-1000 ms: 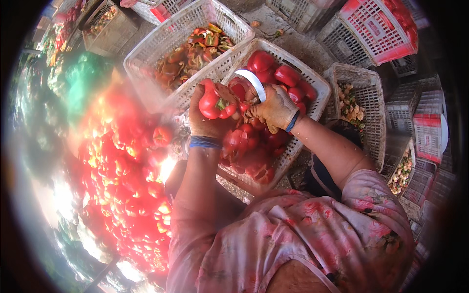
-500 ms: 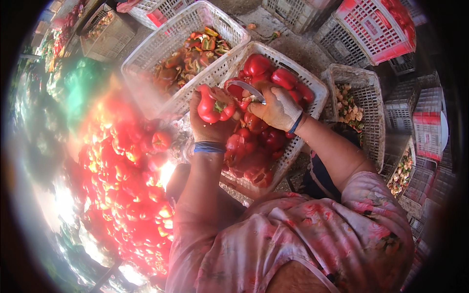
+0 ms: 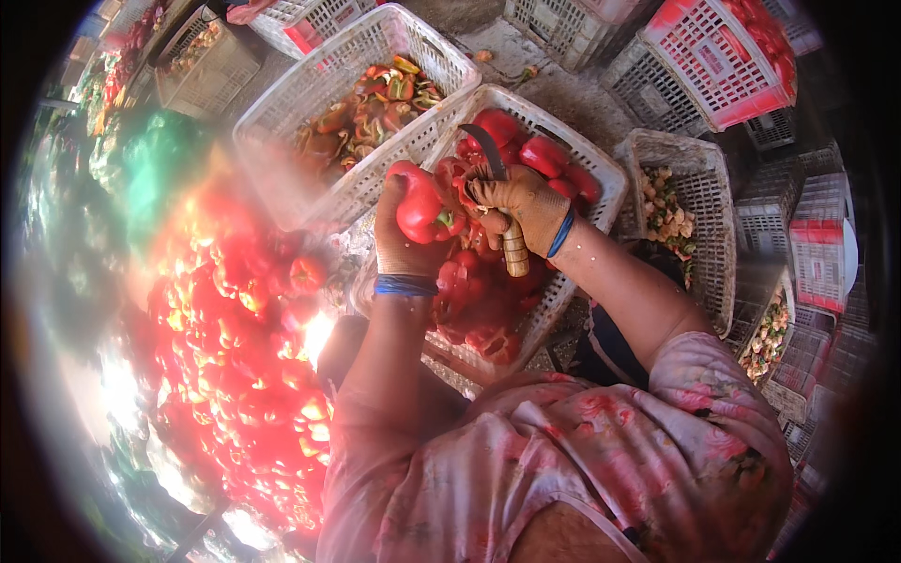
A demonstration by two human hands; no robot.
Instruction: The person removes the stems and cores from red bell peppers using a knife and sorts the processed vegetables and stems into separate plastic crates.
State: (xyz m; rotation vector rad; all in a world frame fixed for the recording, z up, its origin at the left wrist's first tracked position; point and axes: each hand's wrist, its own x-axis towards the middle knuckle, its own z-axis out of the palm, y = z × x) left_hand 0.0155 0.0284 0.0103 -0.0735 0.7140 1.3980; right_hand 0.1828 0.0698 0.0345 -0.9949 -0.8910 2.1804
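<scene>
A whole red bell pepper [image 3: 424,208] with a green stem rests in the grip of my gloved left hand [image 3: 404,251]. Beside it, my gloved right hand [image 3: 533,208] is closed around a curved knife [image 3: 515,251]. The knife's dark hooked blade points away from me, and its pale wooden handle sticks out below my fist. Its blade is apart from the held pepper. Both hands are over a white plastic crate [image 3: 612,199] of red peppers [image 3: 545,156]. My right fingers partly hide the red pieces behind them.
Left of me lies a large heap of red peppers [image 3: 239,375], washed out by glare. Ahead, a crate [image 3: 267,98] contains cut pepper scraps [image 3: 375,108]. A crate [image 3: 723,272] with pale cores [image 3: 668,220] stands right. More crates are stacked at the far right.
My right hand has turned the knife: its blade pointed left toward the pepper and now points away, with the handle exposed. The pepper in my left hand has shifted slightly right.
</scene>
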